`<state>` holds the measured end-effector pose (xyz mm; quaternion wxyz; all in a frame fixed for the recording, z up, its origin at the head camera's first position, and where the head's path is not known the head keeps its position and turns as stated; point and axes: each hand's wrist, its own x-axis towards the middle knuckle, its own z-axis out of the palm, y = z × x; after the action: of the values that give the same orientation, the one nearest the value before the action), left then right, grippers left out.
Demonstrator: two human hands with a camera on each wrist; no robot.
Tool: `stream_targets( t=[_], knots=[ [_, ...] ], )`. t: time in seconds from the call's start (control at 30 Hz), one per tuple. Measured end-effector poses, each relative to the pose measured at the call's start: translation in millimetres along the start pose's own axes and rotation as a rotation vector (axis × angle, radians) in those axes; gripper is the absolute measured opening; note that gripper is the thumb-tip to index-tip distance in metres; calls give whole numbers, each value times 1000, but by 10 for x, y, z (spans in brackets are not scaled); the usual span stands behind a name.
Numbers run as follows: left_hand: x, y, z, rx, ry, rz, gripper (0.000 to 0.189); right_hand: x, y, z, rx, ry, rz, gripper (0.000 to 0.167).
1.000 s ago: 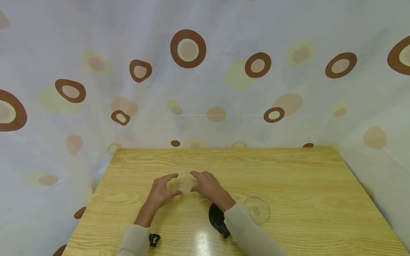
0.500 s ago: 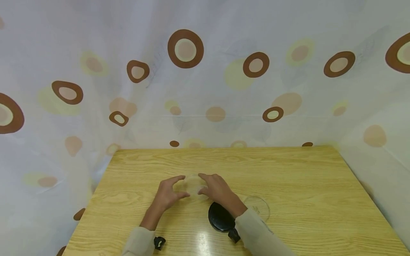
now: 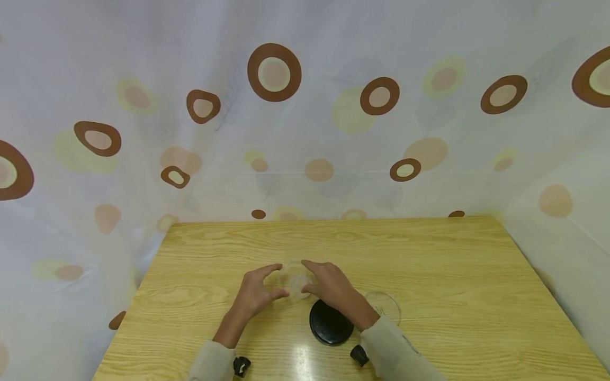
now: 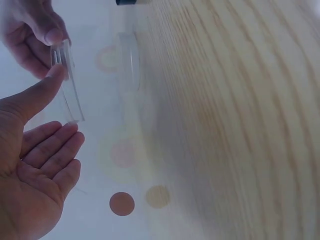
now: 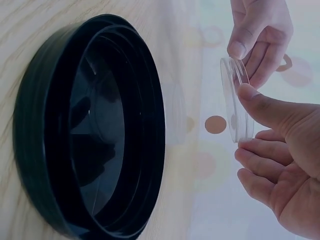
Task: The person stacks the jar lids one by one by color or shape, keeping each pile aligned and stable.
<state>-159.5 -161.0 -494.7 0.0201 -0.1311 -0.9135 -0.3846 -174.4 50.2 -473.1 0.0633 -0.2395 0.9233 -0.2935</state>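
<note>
Evidently, our left hand [image 3: 257,291] and right hand [image 3: 332,286] pinch the rim of a clear round dish [image 5: 231,107], holding it above the bench [image 3: 452,264]. We expect it light, stiff, slick and perhaps brittle, best gripped at opposite edges. Its flat faces look up and down, nearly level; being round, it has no long axis.

Clear disc [image 5: 231,106], black dish [image 3: 331,324], brown-ringed backdrop [image 3: 329,127]

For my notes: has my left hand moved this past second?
Yes: in the head view, your left hand shifted right, nearer the unmoved black round piece.
</note>
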Motion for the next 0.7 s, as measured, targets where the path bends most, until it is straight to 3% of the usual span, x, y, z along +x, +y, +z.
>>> stream_targets(
  t=[0.23, 0.7],
  knots=[
    [5, 69, 18, -10, -11, 5, 61, -53, 81, -23, 56, 17, -27, 63],
    [-4, 206, 130, -13, -13, 59, 58, -191, 208, -81, 105, 9, 9, 62]
  ],
)
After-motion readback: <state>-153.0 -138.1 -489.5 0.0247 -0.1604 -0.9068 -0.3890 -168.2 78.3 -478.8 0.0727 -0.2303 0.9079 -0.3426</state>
